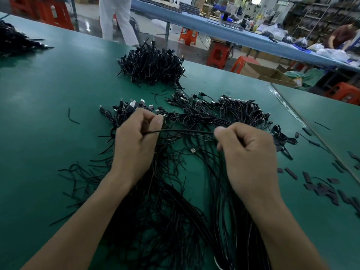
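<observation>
A thin black cable (pixel 181 131) is stretched level between my two hands above a loose spread of black USB cables (pixel 194 172) on the green table (pixel 48 94). My left hand (pixel 134 139) pinches the cable's left end between thumb and curled fingers. At the cable's right end, my right hand (pixel 247 152) grips it in a fist. Silver USB plugs (pixel 134 105) lie just beyond my left hand.
A heap of bundled black cables (pixel 152 65) sits farther back, another pile (pixel 13 39) at the far left. Small black strips (pixel 321 188) are scattered at the right. Beyond the table's edge stand a person in white (pixel 116 18), orange stools (pixel 219 53), a cardboard box (pixel 266 74).
</observation>
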Demonstrator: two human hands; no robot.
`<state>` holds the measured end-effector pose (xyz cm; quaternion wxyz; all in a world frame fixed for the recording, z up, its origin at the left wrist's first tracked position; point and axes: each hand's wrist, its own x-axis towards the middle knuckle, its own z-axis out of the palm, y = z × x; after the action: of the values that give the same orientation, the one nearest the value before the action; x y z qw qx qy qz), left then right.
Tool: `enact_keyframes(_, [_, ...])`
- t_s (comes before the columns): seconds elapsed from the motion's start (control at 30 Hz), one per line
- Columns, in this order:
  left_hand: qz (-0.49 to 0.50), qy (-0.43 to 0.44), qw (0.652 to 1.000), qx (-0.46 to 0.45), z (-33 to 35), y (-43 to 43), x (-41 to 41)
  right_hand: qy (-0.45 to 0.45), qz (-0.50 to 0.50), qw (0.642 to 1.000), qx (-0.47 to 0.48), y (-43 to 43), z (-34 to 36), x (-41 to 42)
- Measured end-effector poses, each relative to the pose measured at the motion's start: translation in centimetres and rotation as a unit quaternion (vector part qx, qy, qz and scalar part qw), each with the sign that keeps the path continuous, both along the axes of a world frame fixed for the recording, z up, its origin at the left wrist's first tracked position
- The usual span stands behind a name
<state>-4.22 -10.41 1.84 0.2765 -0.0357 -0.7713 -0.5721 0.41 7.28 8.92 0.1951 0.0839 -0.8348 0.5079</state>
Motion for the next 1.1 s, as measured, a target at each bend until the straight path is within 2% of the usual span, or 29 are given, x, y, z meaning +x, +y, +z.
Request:
enact_keyframes(0.1, [0.001, 0.044, 0.999, -0.004, 0.5, -0.9, 0.2, 0.002, -0.062, 0.998, -0.001, 1.2, -0.1, -0.9])
enact_keyframes(0.17, [-0.086, 0.026, 0.995, -0.036, 0.8, -1.6, 0.4, -0.015, -0.097, 0.995, 0.017, 2.1, -0.4, -1.5])
enact_keyframes(0.23, [-0.173, -0.035, 0.981, -0.079, 0.8, -1.9, 0.6, -0.039, -0.112, 0.989, 0.094, 2.8, -0.9, -1.9])
enact_keyframes(0.33, [-0.201, -0.087, 0.970, -0.109, 0.8, -1.7, 1.0, -0.129, -0.070, 0.961, 0.234, 2.6, -1.7, -1.6])
enact_keyframes(0.4, [-0.186, -0.106, 0.964, -0.156, 0.9, -1.1, 1.1, -0.195, -0.024, 0.943, 0.270, 1.8, -2.7, -1.2])
enact_keyframes(0.47, [-0.176, -0.128, 0.950, -0.226, 1.0, -0.8, 1.2, -0.219, -0.011, 0.938, 0.268, 1.0, -3.5, -0.9])
enact_keyframes(0.53, [-0.191, -0.155, 0.935, -0.255, 1.1, -0.8, 1.4, -0.202, -0.020, 0.952, 0.230, 0.7, -3.8, -0.8])
enact_keyframes(0.6, [-0.204, -0.171, 0.920, -0.287, 1.0, -0.8, 1.5, -0.143, -0.026, 0.961, 0.235, 0.6, -3.7, -0.7])
enact_keyframes(0.67, [-0.218, -0.173, 0.910, -0.307, 1.1, -0.5, 1.5, -0.088, -0.010, 0.948, 0.304, 0.5, -3.2, -0.5])
enact_keyframes(0.73, [-0.249, -0.163, 0.915, -0.272, 1.1, -0.1, 1.5, -0.060, 0.034, 0.927, 0.370, 0.4, -3.0, -0.6])
enact_keyframes(0.8, [-0.265, -0.146, 0.926, -0.227, 1.2, 0.0, 1.5, -0.072, 0.081, 0.933, 0.342, 0.4, -2.7, -0.8])
enact_keyframes(0.87, [-0.242, -0.136, 0.939, -0.203, 1.2, -0.3, 1.4, -0.086, 0.103, 0.956, 0.261, 0.4, -2.6, -0.8])
enact_keyframes(1.0, [-0.165, -0.125, 0.956, -0.208, 1.1, -1.0, 1.2, -0.050, 0.084, 0.982, 0.160, 0.5, -2.3, -0.9])
enact_keyframes(1.1, [-0.194, -0.162, 0.952, -0.173, 1.3, -0.8, 1.4, -0.006, 0.053, 0.995, 0.082, 0.9, -1.8, -1.4])
